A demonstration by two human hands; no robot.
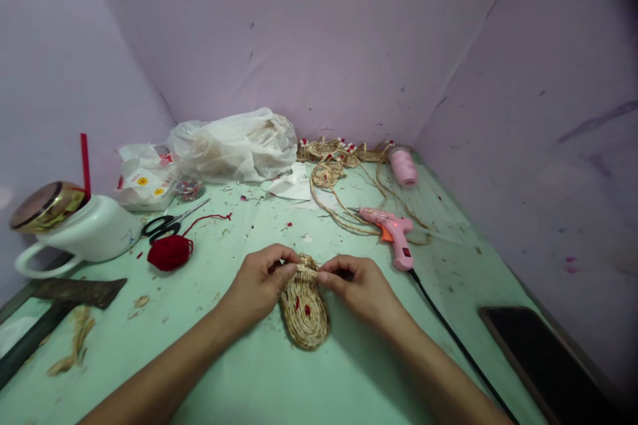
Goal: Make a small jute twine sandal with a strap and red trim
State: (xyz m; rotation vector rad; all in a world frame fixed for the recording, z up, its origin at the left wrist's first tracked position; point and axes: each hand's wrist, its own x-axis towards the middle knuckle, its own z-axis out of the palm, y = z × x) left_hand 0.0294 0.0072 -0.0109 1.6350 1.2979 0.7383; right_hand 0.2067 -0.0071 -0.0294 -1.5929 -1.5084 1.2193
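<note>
The left hand (262, 281) and right hand (363, 287) face each other, slightly apart, each pinching with thumb and forefinger. The left forearm (184, 352) and right forearm (438, 358), both bare, slant inward up to them.

From here I see a way through over the bench (266, 229) at mid-frame, beyond the woven piece (308, 325), between the red yarn ball (169, 253) and scissors (174, 220) at left and the pink glue gun (396, 229) at right, whose black cable (434, 306) crosses the lower right.
</note>
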